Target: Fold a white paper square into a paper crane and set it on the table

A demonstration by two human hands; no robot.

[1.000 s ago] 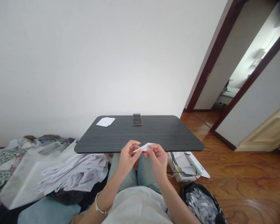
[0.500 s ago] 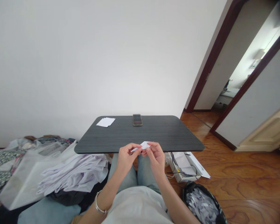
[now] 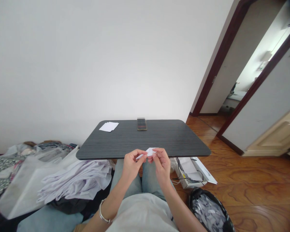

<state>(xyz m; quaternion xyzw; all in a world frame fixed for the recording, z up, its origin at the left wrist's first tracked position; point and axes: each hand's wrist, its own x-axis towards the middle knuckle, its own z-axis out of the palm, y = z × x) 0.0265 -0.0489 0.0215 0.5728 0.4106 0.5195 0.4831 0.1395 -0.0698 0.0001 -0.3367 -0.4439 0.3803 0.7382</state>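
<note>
While both hands work just above the lap, a heap of patterned cloth (image 3: 0, 180) lies on the far left at 9 o'clock, touching a white fabric bag (image 3: 21, 190). A pile of crumpled white fabric (image 3: 74, 182) rests against that bag at 10 o'clock. A silver bangle (image 3: 101, 211) circles the left wrist. At 12 o'clock, the left hand (image 3: 132, 164) and right hand (image 3: 161, 166) are close together, each pinching the folded white paper (image 3: 149, 152) between thumb and fingers. That narrow, pointed paper sits between the hands, just off the near edge of a dark wood-grain table (image 3: 183, 145) and above the knees of blue jeans (image 3: 125, 180). Farther out on the table at 12 o'clock lie a small stack of white paper (image 3: 108, 127) and, to its right, a smartphone (image 3: 142, 124). At 2 o'clock, a white box (image 3: 189, 170) with papers and black cables sits on the wooden floor (image 3: 256, 193). A black bin (image 3: 207, 209) full of shredded paper stands at 3 o'clock.
</note>
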